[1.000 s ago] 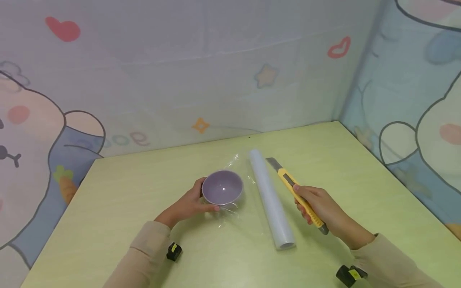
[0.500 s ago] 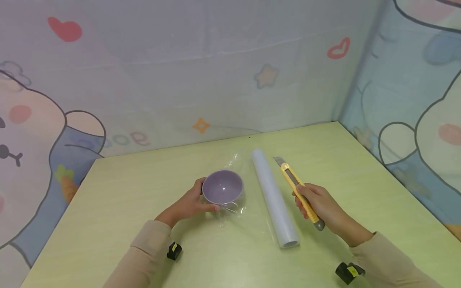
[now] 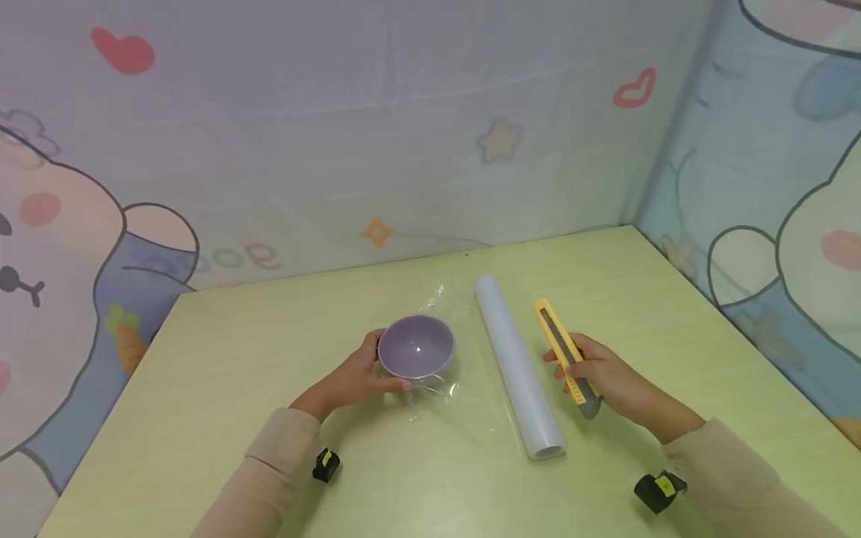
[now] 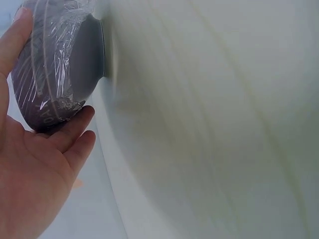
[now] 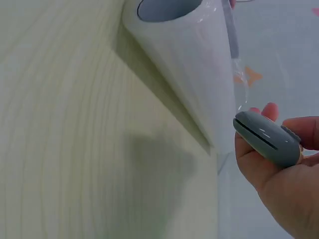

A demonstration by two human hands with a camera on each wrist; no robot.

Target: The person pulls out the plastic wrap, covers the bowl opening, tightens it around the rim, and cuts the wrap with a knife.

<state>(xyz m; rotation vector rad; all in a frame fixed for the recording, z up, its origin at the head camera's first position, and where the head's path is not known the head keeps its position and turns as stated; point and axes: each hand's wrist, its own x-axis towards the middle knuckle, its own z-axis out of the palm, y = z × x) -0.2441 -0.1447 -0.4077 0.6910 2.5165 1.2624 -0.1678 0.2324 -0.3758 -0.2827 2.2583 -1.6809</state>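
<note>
A purple bowl (image 3: pixel 415 347) stands upright on the table, and clear plastic film clings to its outside, as the left wrist view shows. My left hand (image 3: pixel 358 377) grips the bowl's left side, thumb at the front and fingers behind. To the right lies a roll of cling film (image 3: pixel 518 366), and a thin clear sheet (image 3: pixel 471 407) spreads between it and the bowl. Above the table, right of the roll, my right hand (image 3: pixel 605 377) holds a yellow utility knife (image 3: pixel 557 340) with a grey end cap (image 5: pixel 269 139). No blade shows beyond the knife's tip.
The pale yellow-green table (image 3: pixel 269 329) reaches back to a cartoon-printed cloth wall (image 3: pixel 323 149). Another printed cloth (image 3: pixel 760 194) runs along the right side. A small black wrist camera (image 3: pixel 326 465) sits below the left sleeve, another black camera (image 3: pixel 659 492) below the right.
The knife's blade has slid back into its handle. My right hand has turned the knife more upright, and the roll has shifted slightly right. The left hand and bowl stay put.
</note>
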